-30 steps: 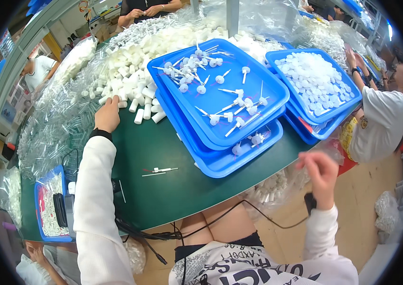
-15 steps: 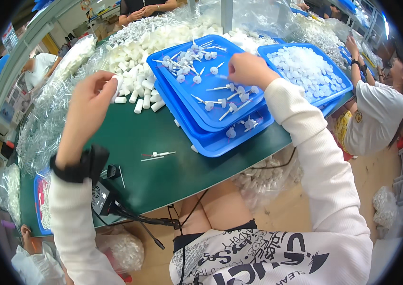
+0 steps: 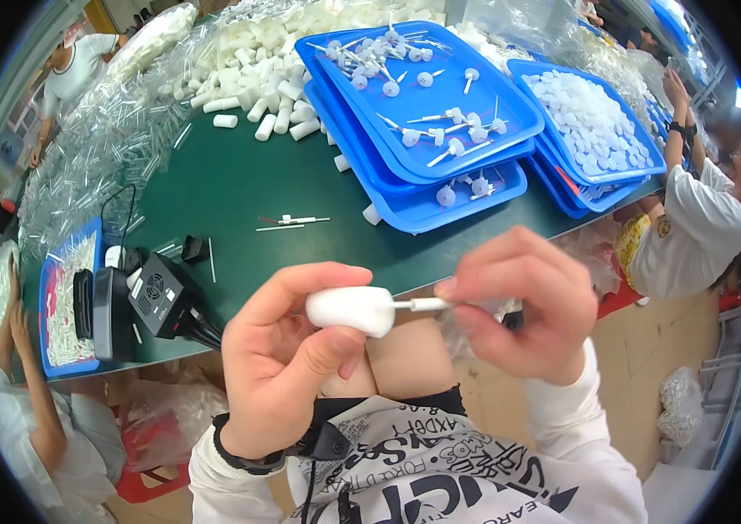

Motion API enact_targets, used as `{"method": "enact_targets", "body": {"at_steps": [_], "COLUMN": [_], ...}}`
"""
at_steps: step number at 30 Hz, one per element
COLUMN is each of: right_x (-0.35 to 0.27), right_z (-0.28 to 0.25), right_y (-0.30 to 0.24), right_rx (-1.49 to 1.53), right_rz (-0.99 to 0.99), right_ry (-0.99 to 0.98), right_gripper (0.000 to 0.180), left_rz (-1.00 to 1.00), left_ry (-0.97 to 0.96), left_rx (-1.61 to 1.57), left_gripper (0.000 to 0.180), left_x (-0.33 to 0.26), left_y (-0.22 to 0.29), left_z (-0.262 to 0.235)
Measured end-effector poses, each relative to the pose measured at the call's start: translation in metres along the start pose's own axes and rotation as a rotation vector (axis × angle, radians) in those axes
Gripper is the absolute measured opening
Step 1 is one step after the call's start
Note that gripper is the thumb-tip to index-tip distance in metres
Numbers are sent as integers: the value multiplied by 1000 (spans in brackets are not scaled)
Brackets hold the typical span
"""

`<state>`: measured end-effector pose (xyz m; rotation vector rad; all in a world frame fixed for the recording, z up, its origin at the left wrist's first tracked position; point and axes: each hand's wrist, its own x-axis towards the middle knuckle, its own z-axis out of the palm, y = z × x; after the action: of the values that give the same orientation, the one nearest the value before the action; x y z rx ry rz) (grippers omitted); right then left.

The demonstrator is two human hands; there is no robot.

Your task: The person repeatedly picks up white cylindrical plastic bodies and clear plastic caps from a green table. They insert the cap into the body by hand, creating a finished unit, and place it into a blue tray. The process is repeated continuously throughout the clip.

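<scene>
In front of my body, my left hand (image 3: pixel 274 358) pinches a white foam plug (image 3: pixel 344 309) between thumb and fingers. My right hand (image 3: pixel 532 306) grips a thin white stick (image 3: pixel 423 305). Its narrow tip meets the right end of the foam plug; how deep it sits I cannot tell. Part of the stick is covered by my right fingers. On the green table, two thin sticks (image 3: pixel 294 222) lie side by side. Stacked blue trays (image 3: pixel 440 83) carry similar stick pieces with translucent round discs.
Translucent discs fill a blue tray (image 3: pixel 593 131) at the right. Foam plugs (image 3: pixel 274 96) and clear tubes (image 3: pixel 95 162) are heaped at the back and left. A black device (image 3: pixel 165 293) with cables stands at the left. People (image 3: pixel 702 210) sit on both sides.
Both hands have drawn back from the table and come together before my body. My right hand has left the upper tray with a stick, which now meets the foam plug.
</scene>
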<state>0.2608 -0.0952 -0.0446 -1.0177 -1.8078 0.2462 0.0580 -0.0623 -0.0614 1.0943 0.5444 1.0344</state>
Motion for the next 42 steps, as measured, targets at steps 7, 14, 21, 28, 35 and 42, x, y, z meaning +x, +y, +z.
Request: {"method": "enact_targets", "body": {"at_steps": [7,14,21,28,35,42], "right_x": [-19,-20,-28,-40,-59,-64], "right_z": [7,2,8,22,47,44], "right_y": [5,9,18,34,31,24], "right_rx": [-196,-191,212,246,340,628], "right_rz": [-84,-114,195,191,245,391], "right_ry": [36,30,238,389,479,432], "right_gripper": [23,24,31,27,27,24], "left_rz": [193,225,163,66,42,177], "left_ry": [19,-28,-1,0,32,111], "left_rx": [293,388,415,197,97,258], "left_gripper": [26,28,39,31,27,29], "left_x": [3,3,-3,-5,-8,-10], "left_y": [-20,-34,-44,-55,-68,-77], "left_z": [2,-9,-3,11,22,23]}}
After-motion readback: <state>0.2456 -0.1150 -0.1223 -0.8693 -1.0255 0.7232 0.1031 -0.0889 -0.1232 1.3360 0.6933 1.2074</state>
